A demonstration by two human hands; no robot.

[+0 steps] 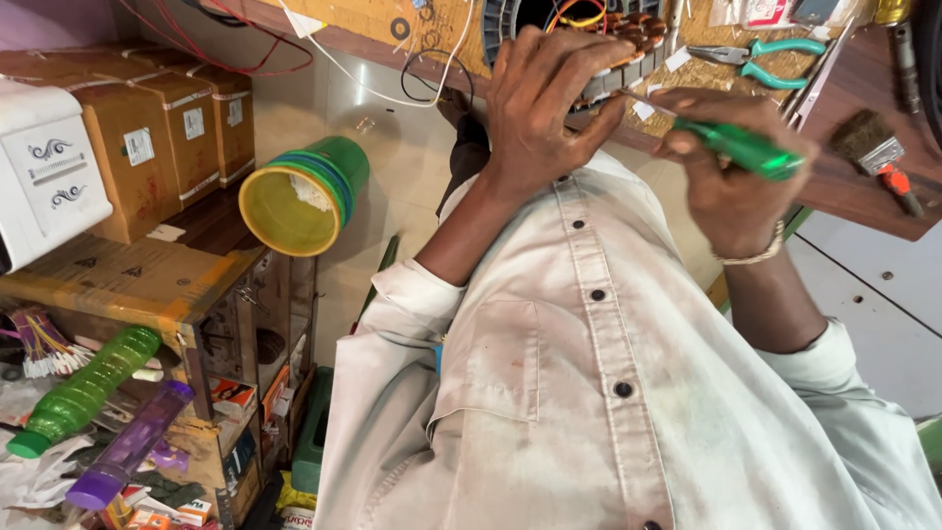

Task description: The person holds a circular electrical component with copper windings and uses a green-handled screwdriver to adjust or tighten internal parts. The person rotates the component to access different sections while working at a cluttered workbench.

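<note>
1. Pressing down on a motor stator (608, 39) with copper windings, the left hand (540, 108) lies spread over it, fingers curled around its near side, at the near edge of the desk (844, 186). If that hold loosens, the stator could turn or slide off the edge toward the person's lap.

2. Gripped firmly in the right hand (731, 182), which is closed around the green handle, a green-handled screwdriver (741, 147) points its thin shaft toward the windings, just under the left hand's fingertips (the tip itself is hidden). A slip of the shaft could jab those fingers, because they sit right in its line.

3. Too much force from the tip could, I judge, scrape the coating off the copper wire or nick a coil, since the metal works directly among the windings.

4. Lying near the far edge of the desk, teal-handled pliers (760, 57) and a small brush (873, 147) toward the right edge sit close to the right elbow's sweep; a wide movement could knock them off.

5. A green tub (304, 191) lies tipped on the side shelf (128, 280), mouth outward, and looks ready to roll if bumped.
</note>
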